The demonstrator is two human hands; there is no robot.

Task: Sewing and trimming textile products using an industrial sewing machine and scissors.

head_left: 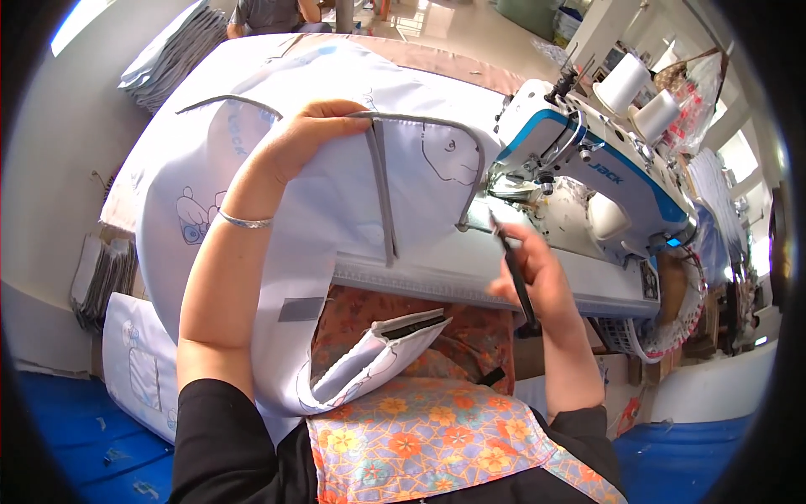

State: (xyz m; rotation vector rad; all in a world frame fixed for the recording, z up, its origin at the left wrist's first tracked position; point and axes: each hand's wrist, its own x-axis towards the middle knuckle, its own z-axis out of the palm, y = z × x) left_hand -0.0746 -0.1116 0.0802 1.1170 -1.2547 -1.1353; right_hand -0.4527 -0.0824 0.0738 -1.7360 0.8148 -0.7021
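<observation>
My left hand (332, 126) is closed on the grey-bound upper edge of a white printed fabric piece (344, 197), thumb on top. The piece has line drawings and a grey binding strip (382, 193) running down it; its rounded corner lies beside the needle area of a white and blue sewing machine (604, 160). In my right hand (537, 273) is a slim black pointed tool (518, 281), its tip directed toward the fabric's corner, apart from it. Whether it is tweezers I cannot make out. More fabric (361, 370) folds over the table's front edge onto my lap.
White thread cones (621, 84) stand behind the machine. Stacks of folded fabric (172, 55) lie at the far left, with another stack (105, 281) lower down. A white basket (621, 336) is under the table at right. A person (273, 15) sits beyond the table.
</observation>
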